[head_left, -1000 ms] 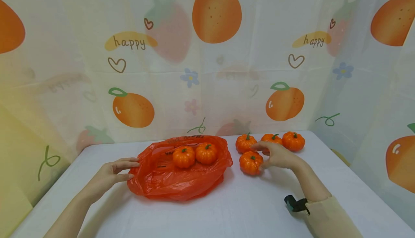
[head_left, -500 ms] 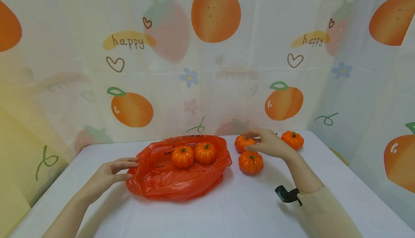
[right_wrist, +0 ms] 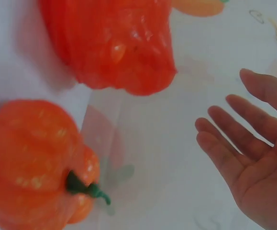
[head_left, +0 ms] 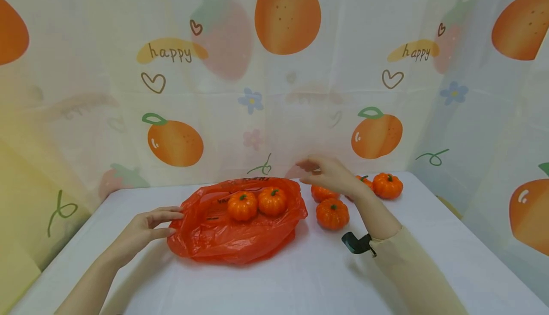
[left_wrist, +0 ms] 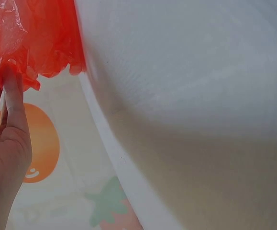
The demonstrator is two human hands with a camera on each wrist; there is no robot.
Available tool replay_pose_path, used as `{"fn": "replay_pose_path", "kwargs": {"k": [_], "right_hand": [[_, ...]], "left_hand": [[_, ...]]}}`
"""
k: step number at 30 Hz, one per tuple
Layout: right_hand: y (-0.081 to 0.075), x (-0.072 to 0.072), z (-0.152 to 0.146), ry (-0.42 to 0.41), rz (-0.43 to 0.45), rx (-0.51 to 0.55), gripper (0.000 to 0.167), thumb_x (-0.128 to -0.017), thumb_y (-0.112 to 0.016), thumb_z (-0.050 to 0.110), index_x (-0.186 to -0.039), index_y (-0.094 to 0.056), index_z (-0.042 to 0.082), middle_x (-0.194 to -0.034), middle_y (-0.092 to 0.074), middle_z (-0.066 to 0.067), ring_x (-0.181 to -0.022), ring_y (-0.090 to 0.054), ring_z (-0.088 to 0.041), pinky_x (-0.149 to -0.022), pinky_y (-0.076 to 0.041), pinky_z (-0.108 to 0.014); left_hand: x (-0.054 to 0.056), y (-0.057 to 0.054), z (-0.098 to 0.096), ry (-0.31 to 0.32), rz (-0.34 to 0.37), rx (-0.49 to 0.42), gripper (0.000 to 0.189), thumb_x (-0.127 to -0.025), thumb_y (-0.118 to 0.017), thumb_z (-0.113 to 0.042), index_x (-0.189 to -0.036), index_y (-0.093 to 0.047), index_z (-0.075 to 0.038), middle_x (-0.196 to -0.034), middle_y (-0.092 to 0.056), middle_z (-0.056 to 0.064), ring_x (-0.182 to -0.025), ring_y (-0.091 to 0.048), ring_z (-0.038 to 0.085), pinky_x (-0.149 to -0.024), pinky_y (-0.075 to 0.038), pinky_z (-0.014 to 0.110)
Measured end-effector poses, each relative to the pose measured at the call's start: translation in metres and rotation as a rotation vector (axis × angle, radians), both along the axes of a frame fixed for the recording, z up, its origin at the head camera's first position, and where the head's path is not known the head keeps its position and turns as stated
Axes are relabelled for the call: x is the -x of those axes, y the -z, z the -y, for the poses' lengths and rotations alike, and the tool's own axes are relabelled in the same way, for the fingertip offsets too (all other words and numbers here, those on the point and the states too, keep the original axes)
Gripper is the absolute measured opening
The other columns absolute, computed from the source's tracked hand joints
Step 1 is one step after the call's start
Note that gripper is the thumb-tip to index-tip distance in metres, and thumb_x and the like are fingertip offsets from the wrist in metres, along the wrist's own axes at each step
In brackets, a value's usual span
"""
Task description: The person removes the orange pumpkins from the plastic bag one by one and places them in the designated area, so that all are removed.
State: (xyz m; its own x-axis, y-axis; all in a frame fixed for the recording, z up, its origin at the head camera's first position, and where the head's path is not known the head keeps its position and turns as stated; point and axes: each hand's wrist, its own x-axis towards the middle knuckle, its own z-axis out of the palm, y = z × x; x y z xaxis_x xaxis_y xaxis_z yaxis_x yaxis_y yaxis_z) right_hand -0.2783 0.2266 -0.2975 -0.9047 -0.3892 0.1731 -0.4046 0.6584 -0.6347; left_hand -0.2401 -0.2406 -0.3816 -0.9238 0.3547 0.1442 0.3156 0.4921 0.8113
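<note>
A red plastic bag [head_left: 231, 250] lies with its mouth spread on the table. In its mouth sit two small orange pumpkins, the left pumpkin [head_left: 242, 208] and the right pumpkin [head_left: 272, 202]. My left hand [head_left: 138, 235] pinches the bag's left rim between thumb and fingers, as the left wrist view also shows. My right hand [head_left: 332, 174] hovers over the far right end of the bag with its fingers apart; nothing is in it in the right wrist view. Below that hand are a front pumpkin [head_left: 332, 215] and a partly hidden back pumpkin [head_left: 321, 194].
Farther right are a pumpkin [head_left: 388, 186] with a green stem and another pumpkin [head_left: 362, 179], mostly behind my right forearm. A white table [head_left: 266, 289] carries everything. A printed fruit curtain [head_left: 296, 129] closes off the back and sides.
My right hand has risen from beside the front pumpkin and moved left across the back pumpkin toward the bag, carrying nothing. The left hand and the pumpkins have stayed in place.
</note>
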Motion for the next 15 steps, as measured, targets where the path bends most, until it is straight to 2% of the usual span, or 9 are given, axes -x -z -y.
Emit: {"fn": "replay_pose_path", "kwargs": {"k": [5,9,15], "right_hand": [[-0.006,0.011,0.020,-0.025,0.003,0.011,0.043,-0.093,-0.067,0.034,-0.132,-0.060,0.017,-0.134,-0.064,-0.002,-0.126,-0.059,-0.024,-0.107,-0.049,-0.044],[-0.011,0.017,0.036,-0.053,0.047,0.030,0.043,-0.094,-0.066,0.032,-0.133,-0.059,0.015,-0.136,-0.062,-0.004,-0.128,-0.057,-0.025,-0.106,-0.049,-0.044],[-0.017,0.026,0.061,-0.062,0.073,0.012,0.044,-0.094,-0.065,0.036,-0.133,-0.059,0.018,-0.137,-0.062,0.000,-0.130,-0.057,-0.023,-0.106,-0.049,-0.042]], "left_hand": [[-0.001,0.001,0.000,0.001,0.000,-0.005,0.036,-0.092,-0.068,-0.019,-0.126,-0.066,-0.007,-0.128,-0.059,-0.024,-0.114,-0.044,-0.026,-0.089,-0.047,0.011],[0.000,0.001,0.000,-0.001,0.002,0.001,0.036,-0.092,-0.068,-0.020,-0.125,-0.066,-0.007,-0.127,-0.059,-0.026,-0.113,-0.044,-0.026,-0.090,-0.047,0.012],[0.001,0.000,0.000,-0.012,0.006,0.001,0.037,-0.091,-0.068,-0.020,-0.126,-0.066,-0.007,-0.129,-0.059,-0.023,-0.113,-0.044,-0.026,-0.090,-0.047,0.012]]}}
